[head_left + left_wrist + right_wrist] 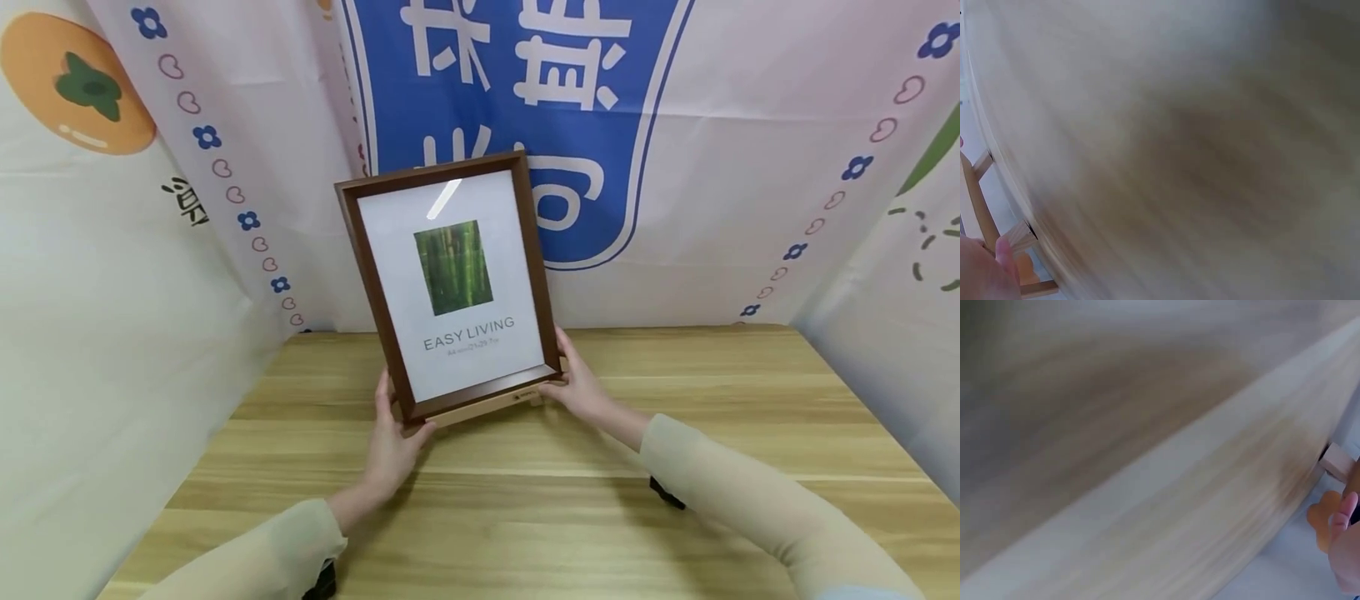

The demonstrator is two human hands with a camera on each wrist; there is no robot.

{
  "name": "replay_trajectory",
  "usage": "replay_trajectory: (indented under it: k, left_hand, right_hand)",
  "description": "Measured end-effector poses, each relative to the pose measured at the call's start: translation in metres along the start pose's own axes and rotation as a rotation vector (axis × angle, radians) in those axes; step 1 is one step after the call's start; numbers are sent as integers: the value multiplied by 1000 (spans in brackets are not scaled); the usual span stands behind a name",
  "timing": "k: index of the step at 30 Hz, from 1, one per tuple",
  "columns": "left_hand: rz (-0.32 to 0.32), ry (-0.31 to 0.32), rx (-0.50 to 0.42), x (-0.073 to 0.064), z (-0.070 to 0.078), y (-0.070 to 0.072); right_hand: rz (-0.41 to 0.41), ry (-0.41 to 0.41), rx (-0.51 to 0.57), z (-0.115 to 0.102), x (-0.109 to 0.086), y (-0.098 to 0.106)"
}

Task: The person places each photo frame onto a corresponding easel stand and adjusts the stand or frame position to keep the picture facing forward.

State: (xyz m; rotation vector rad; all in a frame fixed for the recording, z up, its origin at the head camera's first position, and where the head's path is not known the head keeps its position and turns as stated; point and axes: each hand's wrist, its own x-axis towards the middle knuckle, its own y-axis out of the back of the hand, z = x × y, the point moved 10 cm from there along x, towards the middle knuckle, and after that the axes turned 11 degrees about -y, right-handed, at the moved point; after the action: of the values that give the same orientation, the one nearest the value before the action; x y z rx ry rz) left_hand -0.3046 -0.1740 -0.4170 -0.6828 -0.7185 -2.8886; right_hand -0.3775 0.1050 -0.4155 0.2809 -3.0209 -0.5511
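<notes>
A brown picture frame (534,250) with a green bamboo print and the words "EASY LIVING" leans back, turned slightly, on a light wooden tabletop easel (480,407). At the lower left corner my left hand (392,450) grips frame and easel together, fingers along the side, thumb at the ledge. My right hand (583,390) holds the lower right corner likewise, thumb by the ledge's end. The left wrist view catches the left hand (985,269) beside the ledge and the easel legs (1019,236). In the right wrist view, the right hand (1346,547) is near an easel leg (1338,462).
The wood-grain table (525,517) spreads around the easel. Behind it hangs a pale cloth (712,192) with a blue printed sign, and more printed cloth (97,292) lines the left side. A black wrist strap (322,581) shows under the left sleeve.
</notes>
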Motion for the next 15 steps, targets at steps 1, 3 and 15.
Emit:
replay_trajectory:
  k: [1, 3, 15]
  left_hand:
    - [-9, -10, -15, 0, 2, -4]
    - [-21, -33, -42, 1, 7, -11]
    - [-108, -72, -30, 11, 21, -50]
  right_hand:
    - [2, -3, -1, -3, -5, 4]
    - [11, -3, 3, -1, -11, 11]
    - [92, -13, 65, 20, -39, 50]
